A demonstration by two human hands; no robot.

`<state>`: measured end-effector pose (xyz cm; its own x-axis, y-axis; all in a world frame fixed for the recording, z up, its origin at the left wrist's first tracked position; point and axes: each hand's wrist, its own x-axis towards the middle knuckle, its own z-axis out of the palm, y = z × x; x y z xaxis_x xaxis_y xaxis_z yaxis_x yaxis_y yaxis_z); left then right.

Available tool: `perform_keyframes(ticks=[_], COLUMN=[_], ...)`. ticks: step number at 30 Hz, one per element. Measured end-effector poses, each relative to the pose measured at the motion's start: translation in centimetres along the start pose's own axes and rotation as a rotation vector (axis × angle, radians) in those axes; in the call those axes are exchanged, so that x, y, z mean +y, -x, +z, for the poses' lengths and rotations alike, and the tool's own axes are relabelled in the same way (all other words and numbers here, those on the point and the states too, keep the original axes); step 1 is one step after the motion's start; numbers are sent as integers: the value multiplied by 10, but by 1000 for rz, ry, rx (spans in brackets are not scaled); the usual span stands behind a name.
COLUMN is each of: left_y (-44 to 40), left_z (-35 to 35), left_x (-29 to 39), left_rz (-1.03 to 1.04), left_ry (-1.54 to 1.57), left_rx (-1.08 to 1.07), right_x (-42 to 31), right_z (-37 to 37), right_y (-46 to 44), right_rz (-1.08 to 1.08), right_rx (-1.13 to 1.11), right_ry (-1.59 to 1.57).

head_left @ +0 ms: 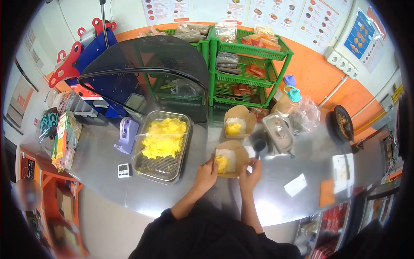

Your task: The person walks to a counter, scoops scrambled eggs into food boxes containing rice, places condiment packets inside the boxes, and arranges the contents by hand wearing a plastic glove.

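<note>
A brown cardboard food box point(244, 162) stands open before me, with white rice point(228, 156) and yellow scrambled egg point(221, 164) inside. My left hand point(208, 173) grips its left side. At the box's right edge, my right hand point(251, 175) is closed around the handle of a black ladle point(259, 146), whose round head points away from me and looks blurred. Behind it sits a second open box point(246, 116) with rice and egg. To the left, a clear-lidded tray point(176, 178) holds a large heap of yellow scrambled egg point(163, 140).
A metal container point(278, 134) and a sauce bottle point(290, 102) are right of the boxes. A tape dispenser point(127, 134) and timer point(123, 170) lie left. Green racks point(248, 77) stand behind; a dark transparent cover point(146, 56) rises over the tray's back. White paper point(295, 184) lies right.
</note>
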<state>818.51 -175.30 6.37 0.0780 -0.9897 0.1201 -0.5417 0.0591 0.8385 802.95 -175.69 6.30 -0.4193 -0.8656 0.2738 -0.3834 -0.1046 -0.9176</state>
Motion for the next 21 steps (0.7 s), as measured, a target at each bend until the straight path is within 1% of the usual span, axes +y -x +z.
perform_keyframes(ticks=[2, 3, 6, 7, 8, 9, 10, 11, 12, 13, 14, 15, 16, 17, 18, 19, 20, 21], left_y=[-1, -2, -11, -15, -18, -20, -23, -23, -22, -19, -15, -13, -14, -16, -18, -22, -26, -35], left_z=[13, 19, 30, 30, 28, 33, 39, 40, 23, -5, -34, -71, -111, -146, -179, -208, -234, -256], left_x=[0, -2, -5, -3, -3, -10, -20, -32, -27, -9, 11, 30, 40, 36, 32, 29, 27, 11], left_rz=[-14, -11, -40, -121, -203, -214, -190, -164, -170, -55, 61, 146, 232, 248, 267, 279, 296, 253], left_ry=[45, 51, 78, 110, 140, 132, 224, 314, 305, 316, 319, 205, 83, 44, 7, -62, -130, -186], left_rx=[-45, -46, -61, -137, -205, -176, -159, -139, -106, 59, 221, 426, 621, 790, 957, 1034, 1108, 1002], right_x=[2, 5, 6, 6, 8, 10, 12, 15, 14, 5, -9, -23, -35, -52, -77, -105, -134, -162], right_z=[-8, -9, -11, -11, -12, -11, -11, -14, -13, -11, -12, -14, -15, -13, -12, -11, -8, -4], right_y=[-3, -5, -12, -12, -13, -13, -12, -10, -13, -17, -21, -23, -30, -38, -43, -52, -61, -69], right_rz=[-52, -23, -47, -54, -12, 30, 22, -55, -137, -150, -224, -291, -335, -376, -403, -434, -538, -640], right_rx=[31, 31, 28, 15, 18, 15, -13, 26, 69, 48, 126, 205, 196, 189, 131, 78, 45, 17], right_ry=[60, 61, 124, 115, 95, 74, 55, 130, 202, 180, 185, 192, 140, 90, 64, 38, 32, 26])
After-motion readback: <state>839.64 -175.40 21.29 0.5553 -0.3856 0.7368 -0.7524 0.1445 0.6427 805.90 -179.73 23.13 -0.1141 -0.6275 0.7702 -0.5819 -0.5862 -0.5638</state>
